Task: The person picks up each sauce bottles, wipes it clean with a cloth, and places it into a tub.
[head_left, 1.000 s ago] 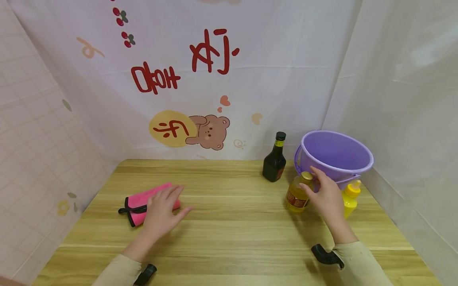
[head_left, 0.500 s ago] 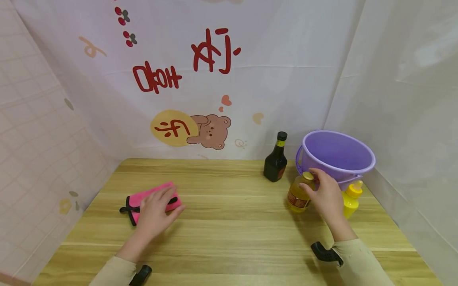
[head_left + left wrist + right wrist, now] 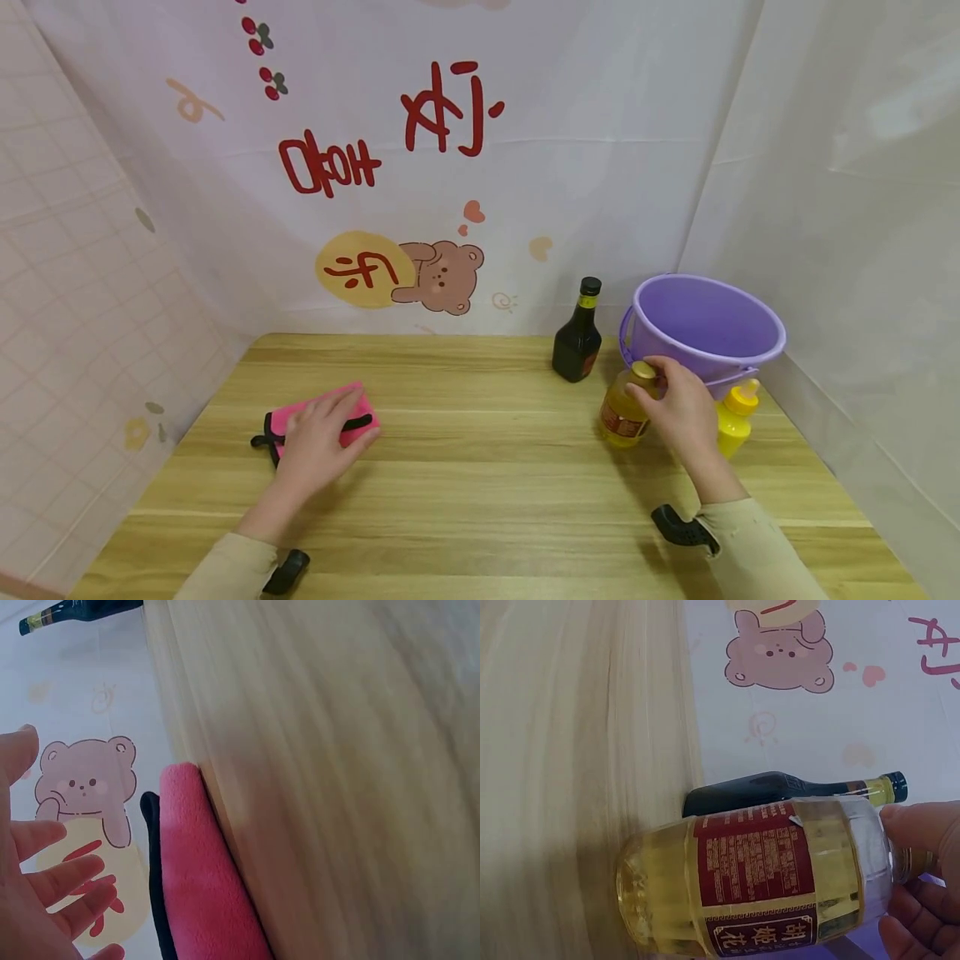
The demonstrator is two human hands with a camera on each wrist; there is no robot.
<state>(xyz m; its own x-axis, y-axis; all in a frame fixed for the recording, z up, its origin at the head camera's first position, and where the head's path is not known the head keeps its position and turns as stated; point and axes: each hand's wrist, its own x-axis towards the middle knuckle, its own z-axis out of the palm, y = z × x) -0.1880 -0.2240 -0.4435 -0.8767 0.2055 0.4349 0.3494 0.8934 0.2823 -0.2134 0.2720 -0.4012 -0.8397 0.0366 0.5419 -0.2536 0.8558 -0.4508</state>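
Note:
My right hand (image 3: pixel 684 417) pinches the neck and gold cap of a cooking oil bottle (image 3: pixel 622 414) between thumb and fingers. The bottle of yellow oil stands upright on the table; its dark red label faces the right wrist camera (image 3: pixel 757 862). On the left, my left hand (image 3: pixel 318 446) is over a rolled pink towel (image 3: pixel 202 877) with black edging and a black strap. Its fingers are loosely bent and spread, apart from the towel in the left wrist view. In the head view the hand hides part of the towel.
Behind the oil bottle stands a dark sauce bottle (image 3: pixel 577 346) with a black cap. A purple bucket (image 3: pixel 686 354) is at the back right, and a yellow squeeze bottle (image 3: pixel 733 427) stands partly behind my right hand. A printed cloth (image 3: pixel 525 183) hangs behind the wooden table (image 3: pixel 480 500).
My left hand has moved left and slightly down over the pink towel. My right hand has stayed at the oil bottle's top, and the bottle has hardly moved.

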